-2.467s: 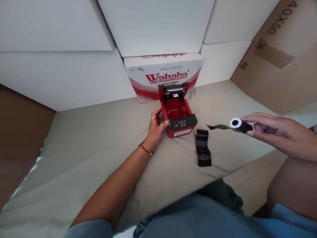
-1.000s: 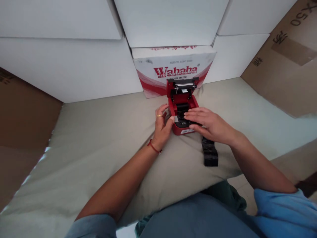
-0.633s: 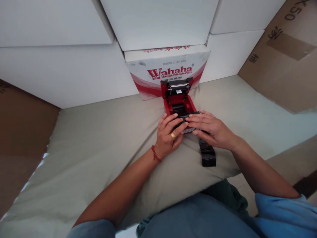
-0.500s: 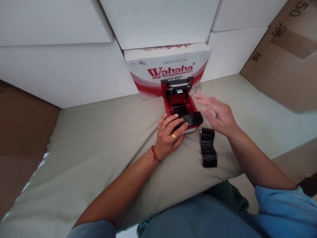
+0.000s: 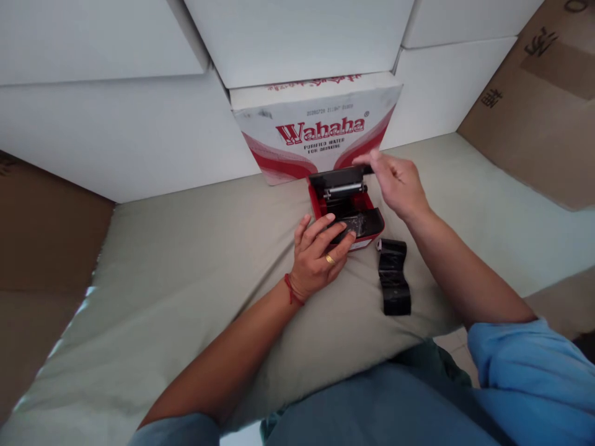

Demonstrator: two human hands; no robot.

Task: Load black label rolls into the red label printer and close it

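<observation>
A small red printer (image 5: 317, 203) with a roller under its black lid (image 5: 335, 178) stands on the cloth-covered surface. The lid is tilted partway down over the red compartment. A black film strip (image 5: 369, 221) comes out over the front edge. My left hand (image 5: 320, 251), with a gold ring and red bracelet, lies across this strip with fingers spread, pressing it on the front. My right hand (image 5: 397, 186) has its fingers extended behind the lid's upper right corner, touching it. A second black film roll (image 5: 394, 279), partly unrolled, lies right of the printer. The inside is mostly in shadow.
A Wahaha water carton (image 5: 320, 133) stands right behind the printer. White boxes (image 5: 139, 136) are stacked along the back. Brown cardboard boxes flank the surface at left (image 5: 41, 248) and right (image 5: 539, 124). Wrinkled beige cloth (image 5: 186, 266) covers the surface.
My right hand has moved from beside the printer to the lid. The lid has swung forward and down from upright. My left hand stays on the film strip.
</observation>
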